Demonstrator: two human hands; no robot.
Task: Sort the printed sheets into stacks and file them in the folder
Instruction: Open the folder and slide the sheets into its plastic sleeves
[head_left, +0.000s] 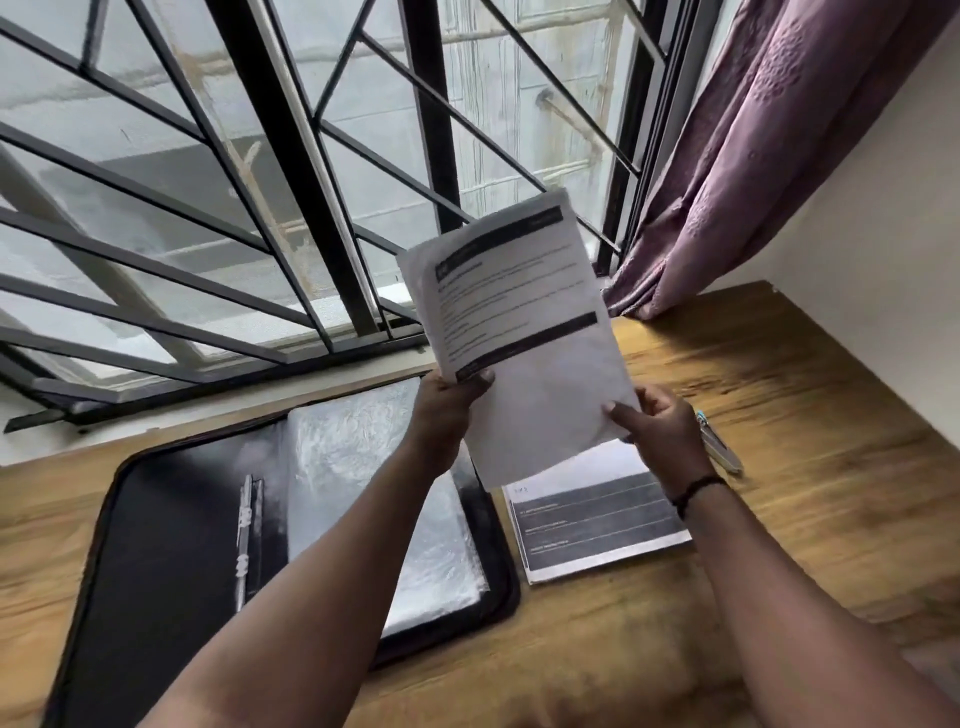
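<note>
White printed sheets (519, 332) are up in the air over the wooden bench (779, 415), held between both hands and tilted so the top leans toward the window grille (260, 208). Left hand (449, 400) pinches the lower left edge, thumb on the printed face right by a black bar of text. Right hand (657, 423) grips the lower right corner, fingers curled round the edge, with a dark bracelet (698, 491) on that wrist. So the paper sits above and between the two hands, fanning away from them.

Below the left arm the black folder (182, 545) lies open on the bench, ring clip (247, 535) in the middle, shiny plastic sleeves (363, 467) on its right half. Just beside the folder's right edge, under the right wrist, a stack of sheets (597, 525) lies flat. A pen-like thing (719, 441) lies past the right hand, too blurry to say more. Purple curtain (753, 156) hangs at the far right.
</note>
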